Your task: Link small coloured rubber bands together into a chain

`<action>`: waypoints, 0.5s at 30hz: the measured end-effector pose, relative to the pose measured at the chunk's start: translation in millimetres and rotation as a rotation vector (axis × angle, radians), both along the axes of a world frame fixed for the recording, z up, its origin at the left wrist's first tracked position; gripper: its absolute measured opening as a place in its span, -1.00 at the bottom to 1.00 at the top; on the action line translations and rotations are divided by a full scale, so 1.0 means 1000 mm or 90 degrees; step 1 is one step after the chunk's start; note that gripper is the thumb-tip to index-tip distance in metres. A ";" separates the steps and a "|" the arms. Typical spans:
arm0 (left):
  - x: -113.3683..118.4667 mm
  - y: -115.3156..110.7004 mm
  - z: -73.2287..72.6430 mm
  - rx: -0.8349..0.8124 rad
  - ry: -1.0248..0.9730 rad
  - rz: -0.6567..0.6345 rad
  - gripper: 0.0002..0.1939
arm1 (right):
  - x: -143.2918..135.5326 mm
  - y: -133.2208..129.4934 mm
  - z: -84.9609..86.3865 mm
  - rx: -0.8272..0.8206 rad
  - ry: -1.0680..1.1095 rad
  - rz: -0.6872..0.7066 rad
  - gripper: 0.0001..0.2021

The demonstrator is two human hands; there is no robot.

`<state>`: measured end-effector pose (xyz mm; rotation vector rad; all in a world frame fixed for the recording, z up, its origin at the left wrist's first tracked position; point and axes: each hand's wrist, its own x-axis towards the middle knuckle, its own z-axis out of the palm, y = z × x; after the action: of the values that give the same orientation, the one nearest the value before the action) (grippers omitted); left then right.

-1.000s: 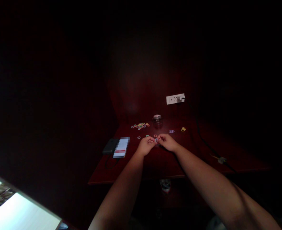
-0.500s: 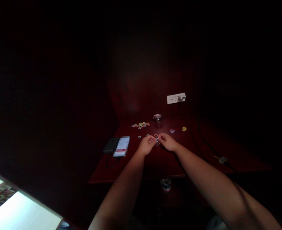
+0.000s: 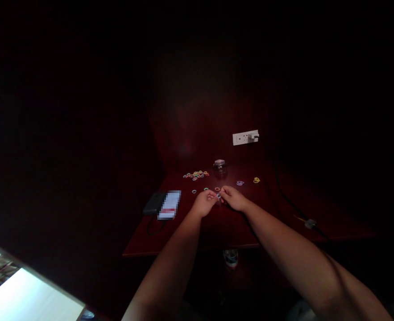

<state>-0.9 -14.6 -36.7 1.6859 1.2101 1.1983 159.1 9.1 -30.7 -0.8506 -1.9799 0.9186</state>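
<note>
Above the dark red desk (image 3: 237,232), my left hand (image 3: 205,203) and my right hand (image 3: 233,198) meet at the fingertips. Both pinch a small light blue hair tie (image 3: 218,196), partly hidden by the fingers. Just beyond them lie single hair ties: a blue one (image 3: 194,191), a green one (image 3: 206,189) and an orange one (image 3: 217,189). A mixed pile of coloured hair ties (image 3: 196,175) is spread farther back on the left. Purple hair ties (image 3: 240,183) and yellow hair ties (image 3: 256,180) form two small groups on the right.
A clear lidded jar (image 3: 220,166) stands near the back wall, below a socket (image 3: 245,137) with a plug in it. Left of my hands lie a phone (image 3: 169,205) and a black box-like device (image 3: 154,203). A dark cable (image 3: 293,205) crosses the right side.
My hands stay almost in place, and the light blue hair tie between the fingertips has shifted slightly in angle. The whole view has moved very slightly.
</note>
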 end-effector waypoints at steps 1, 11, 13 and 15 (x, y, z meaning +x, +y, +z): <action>0.000 0.000 0.000 0.002 -0.001 0.002 -0.91 | 0.000 0.001 -0.001 -0.001 0.001 0.003 -0.74; 0.002 -0.003 0.004 -0.005 -0.064 -0.020 -0.90 | 0.000 0.006 -0.007 -0.054 0.042 0.038 -0.78; 0.003 -0.005 0.008 -0.012 -0.077 -0.022 -0.93 | 0.000 0.007 -0.007 -0.052 0.044 0.045 -0.77; 0.003 -0.006 0.010 -0.029 -0.078 -0.010 -0.86 | 0.000 0.007 -0.007 -0.044 0.051 0.043 -0.76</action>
<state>2.0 -20.6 -26.5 1.5631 1.1386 1.2367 159.4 16.2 -37.5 -0.7773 -1.9282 1.0486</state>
